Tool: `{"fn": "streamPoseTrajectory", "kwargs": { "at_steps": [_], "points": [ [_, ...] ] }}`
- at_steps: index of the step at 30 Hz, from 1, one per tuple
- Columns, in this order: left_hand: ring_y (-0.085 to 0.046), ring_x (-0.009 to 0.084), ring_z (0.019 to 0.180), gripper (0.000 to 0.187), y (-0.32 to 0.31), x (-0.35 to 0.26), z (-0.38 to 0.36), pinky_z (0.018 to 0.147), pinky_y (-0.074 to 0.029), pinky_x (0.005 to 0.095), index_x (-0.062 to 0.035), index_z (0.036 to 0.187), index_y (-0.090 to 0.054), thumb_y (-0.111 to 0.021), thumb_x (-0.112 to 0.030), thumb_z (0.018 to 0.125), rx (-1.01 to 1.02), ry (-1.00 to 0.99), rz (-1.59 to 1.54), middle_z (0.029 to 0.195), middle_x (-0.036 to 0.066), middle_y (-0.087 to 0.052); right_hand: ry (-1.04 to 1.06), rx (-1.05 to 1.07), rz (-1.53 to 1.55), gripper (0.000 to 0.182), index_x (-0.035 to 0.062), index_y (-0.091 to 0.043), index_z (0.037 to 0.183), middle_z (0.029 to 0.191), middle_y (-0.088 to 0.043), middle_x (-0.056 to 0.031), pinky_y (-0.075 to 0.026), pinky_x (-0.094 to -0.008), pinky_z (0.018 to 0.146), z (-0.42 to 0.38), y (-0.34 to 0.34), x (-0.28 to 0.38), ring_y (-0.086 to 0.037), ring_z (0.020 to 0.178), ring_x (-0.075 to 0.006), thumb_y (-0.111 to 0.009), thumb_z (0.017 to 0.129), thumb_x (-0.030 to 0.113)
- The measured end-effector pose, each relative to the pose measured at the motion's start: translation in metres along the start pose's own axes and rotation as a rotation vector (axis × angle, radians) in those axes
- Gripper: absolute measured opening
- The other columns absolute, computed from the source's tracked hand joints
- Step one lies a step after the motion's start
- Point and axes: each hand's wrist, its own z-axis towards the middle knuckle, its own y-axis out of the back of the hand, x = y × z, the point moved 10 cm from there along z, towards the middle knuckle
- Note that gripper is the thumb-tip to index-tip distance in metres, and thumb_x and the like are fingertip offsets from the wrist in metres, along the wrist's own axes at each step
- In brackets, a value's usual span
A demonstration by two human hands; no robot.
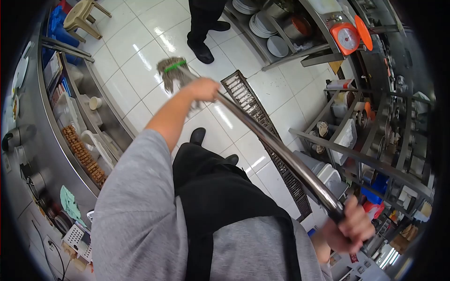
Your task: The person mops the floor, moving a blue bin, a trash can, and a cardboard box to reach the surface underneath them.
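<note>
A long metal mop handle (281, 152) runs diagonally across the view, from the lower right up to a mop head (172, 72) with grey strings and a green clamp. The strings rest on the white tiled floor (136, 70). My left hand (204, 89) is closed round the handle's lower part, not far from the mop head. At the lower right my right hand (350, 227) is wrapped round the dark grip at the handle's top end; it is slightly blurred.
Another person's dark shoes (200, 49) stand just beyond the mop. A floor drain grate (267, 136) lies right of my feet. Steel shelving (323, 145) lines the right, a steel counter (35, 117) the left. A plastic stool (82, 16) stands at the upper left.
</note>
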Motion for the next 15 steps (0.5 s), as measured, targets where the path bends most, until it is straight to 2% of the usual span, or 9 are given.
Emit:
{"fn": "streamPoseTrajectory", "kwargs": {
  "at_steps": [2, 3, 4, 5, 7, 9, 11, 13, 15],
  "points": [
    [-0.056, 0.0324, 0.102, 0.026, 0.05, 0.064, -0.008, 0.089, -0.047, 0.0408, -0.0123, 0.092, -0.064, -0.073, -0.008, 0.068, -0.416, 0.118, -0.056, 0.104, 0.011, -0.062, 0.034, 0.163, -0.036, 0.033, 0.0164, -0.039, 0.066, 0.062, -0.043, 0.0031, -0.03, -0.0315, 0.061, 0.005, -0.041, -0.053, -0.041, 0.058, -0.0136, -0.062, 0.086, 0.028],
    [-0.057, 0.0329, 0.101, 0.031, 0.07, 0.079, -0.019, 0.087, -0.048, 0.0399, -0.0109, 0.092, -0.063, -0.075, -0.002, 0.065, -0.587, 0.128, -0.095, 0.104, 0.01, -0.061, 0.039, 0.321, 0.007, 0.028, 0.0142, -0.045, 0.068, 0.067, -0.051, 0.0001, -0.04, -0.0375, 0.066, 0.005, -0.062, -0.079, -0.05, 0.064, -0.0188, -0.063, 0.086, 0.026],
    [-0.058, 0.0336, 0.101, 0.031, 0.067, 0.105, -0.015, 0.087, -0.048, 0.0396, -0.0103, 0.094, -0.062, -0.075, -0.002, 0.067, -0.636, 0.128, -0.126, 0.106, 0.011, -0.061, 0.038, 0.447, -0.085, 0.021, 0.0105, -0.049, 0.07, 0.074, -0.059, -0.0058, -0.046, -0.0472, 0.081, 0.0, -0.076, -0.104, -0.057, 0.073, -0.0243, -0.062, 0.085, 0.018],
    [-0.059, 0.0341, 0.102, 0.034, 0.064, 0.131, -0.018, 0.087, -0.048, 0.0401, -0.0103, 0.1, -0.062, -0.073, -0.003, 0.069, -0.613, 0.295, -0.235, 0.109, 0.013, -0.061, -0.025, 0.586, -0.087, 0.015, 0.0067, -0.053, 0.071, 0.084, -0.063, -0.0122, -0.043, -0.0545, 0.093, -0.005, -0.091, -0.133, -0.062, 0.086, -0.0308, -0.062, 0.082, 0.012],
    [-0.058, 0.0343, 0.104, 0.036, 0.07, 0.156, -0.037, 0.089, -0.047, 0.0407, -0.0113, 0.107, -0.06, -0.07, -0.005, 0.073, -0.675, 0.419, -0.142, 0.113, 0.012, -0.061, -0.078, 0.72, -0.187, 0.004, 0.0018, -0.059, 0.076, 0.097, -0.064, -0.0165, -0.041, -0.0512, 0.099, -0.025, -0.115, -0.176, -0.059, 0.108, -0.0374, -0.063, 0.077, 0.004],
    [-0.056, 0.0344, 0.108, 0.034, 0.073, 0.152, -0.055, 0.091, -0.046, 0.0413, -0.013, 0.107, -0.06, -0.069, -0.007, 0.075, -0.617, 0.46, -0.026, 0.117, 0.012, -0.059, -0.198, 0.665, -0.131, 0.008, 0.0009, -0.06, 0.08, 0.098, -0.062, -0.0146, -0.042, -0.0469, 0.099, -0.046, -0.11, -0.2, -0.058, 0.109, -0.0372, -0.066, 0.075, -0.002],
    [-0.054, 0.0349, 0.11, 0.033, 0.052, 0.145, -0.065, 0.092, -0.046, 0.0418, -0.0133, 0.106, -0.06, -0.069, -0.007, 0.075, -0.585, 0.458, 0.008, 0.119, 0.012, -0.057, -0.232, 0.653, -0.121, 0.009, 0.0022, -0.06, 0.08, 0.099, -0.061, -0.0127, -0.044, -0.0411, 0.097, -0.063, -0.093, -0.196, -0.057, 0.112, -0.0347, -0.068, 0.076, -0.001],
    [-0.052, 0.0354, 0.113, 0.032, 0.019, 0.124, -0.067, 0.093, -0.046, 0.0423, -0.0136, 0.104, -0.059, -0.07, -0.007, 0.074, -0.547, 0.457, 0.049, 0.121, 0.013, -0.056, -0.245, 0.673, -0.138, 0.009, 0.0019, -0.06, 0.081, 0.099, -0.061, -0.0126, -0.044, -0.0412, 0.097, -0.08, -0.07, -0.178, -0.058, 0.111, -0.035, -0.067, 0.076, -0.001],
    [-0.05, 0.0386, 0.114, 0.032, -0.017, 0.092, -0.064, 0.094, -0.045, 0.0436, -0.0124, 0.1, -0.058, -0.072, -0.007, 0.072, -0.54, 0.445, -0.014, 0.122, 0.018, -0.053, -0.25, 0.695, -0.158, 0.009, 0.0017, -0.061, 0.081, 0.098, -0.061, -0.0125, -0.044, -0.0413, 0.097, -0.097, -0.039, -0.153, -0.058, 0.11, -0.0353, -0.067, 0.077, -0.002]
  ]
}}
